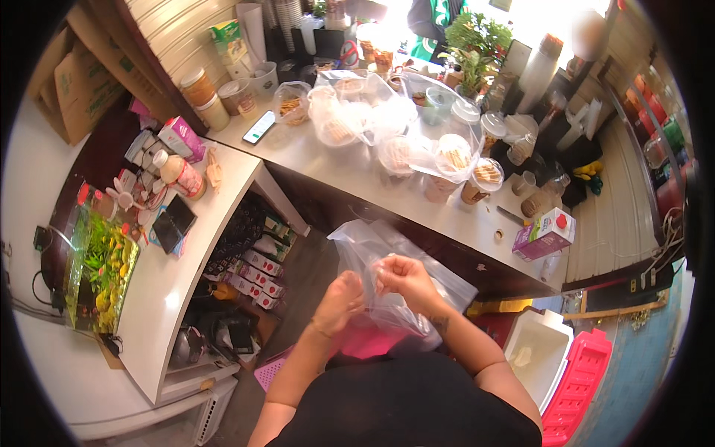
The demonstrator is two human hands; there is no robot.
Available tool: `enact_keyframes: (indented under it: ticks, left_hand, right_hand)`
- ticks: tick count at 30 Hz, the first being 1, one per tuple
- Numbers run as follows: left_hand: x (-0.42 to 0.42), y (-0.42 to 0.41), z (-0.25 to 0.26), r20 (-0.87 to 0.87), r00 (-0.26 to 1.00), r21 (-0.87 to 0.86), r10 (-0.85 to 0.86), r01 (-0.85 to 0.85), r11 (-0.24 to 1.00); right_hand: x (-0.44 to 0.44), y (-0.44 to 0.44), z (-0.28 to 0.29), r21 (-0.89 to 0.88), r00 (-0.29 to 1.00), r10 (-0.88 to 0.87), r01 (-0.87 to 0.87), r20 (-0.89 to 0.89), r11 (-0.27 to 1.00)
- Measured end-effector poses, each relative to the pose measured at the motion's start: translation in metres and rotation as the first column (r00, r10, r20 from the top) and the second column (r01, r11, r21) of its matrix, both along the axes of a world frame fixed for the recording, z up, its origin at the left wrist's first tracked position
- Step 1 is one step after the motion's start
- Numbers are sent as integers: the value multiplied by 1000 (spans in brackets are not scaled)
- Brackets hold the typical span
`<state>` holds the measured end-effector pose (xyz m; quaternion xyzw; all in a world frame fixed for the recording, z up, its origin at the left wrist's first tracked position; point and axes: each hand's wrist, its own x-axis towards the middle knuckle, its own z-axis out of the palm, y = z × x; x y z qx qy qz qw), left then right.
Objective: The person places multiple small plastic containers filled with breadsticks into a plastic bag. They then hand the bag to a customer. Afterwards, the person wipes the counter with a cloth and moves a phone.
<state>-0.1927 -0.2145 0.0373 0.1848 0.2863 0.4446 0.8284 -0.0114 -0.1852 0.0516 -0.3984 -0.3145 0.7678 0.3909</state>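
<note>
A clear plastic bag (357, 246) hangs in front of my body, below the counter's front edge. My left hand (339, 302) has its fingers closed on the left side of the bag. With thumb and fingertips pinched, my right hand (406, 282) grips the bag near its middle. Part of the bag is hidden behind both hands and the right forearm. On the counter beyond stand clear bags with lidded cups in them (357, 114), and a cup topped with biscuit sticks (485, 177) is beside them.
The white counter (318, 165) holds a lit phone (259, 127), a knife (509, 215) and a purple-and-white carton (544, 234). An aquarium (103, 268) occupies the left counter. A white cooler box (533, 352) and its red lid (581, 385) are at right. Someone in green (433, 28) stands beyond.
</note>
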Motion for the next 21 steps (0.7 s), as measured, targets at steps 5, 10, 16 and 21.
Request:
enact_keyframes:
  ticks: [5,10,16,21]
  left_hand:
    - [-141,-2,-53,-953,-170,220,249,173,960]
    - [-174,-50,82,-256,-661,901,706,101,422]
    - [-226,-42,-118,-934,-356,-209,2,552,807]
    - [-190,-16,-56,-724,642,-3,254,-371,928]
  right_hand:
    - [-15,75,4,-83,999,6,-4,32,997]
    - [-99,22,145,940,884,-457,-67,-100,-336]
    - [-114,64,-132,-134,-165,205,-978,965,-157]
    - [-142,171,-21,336,345,154,-938,926,82]
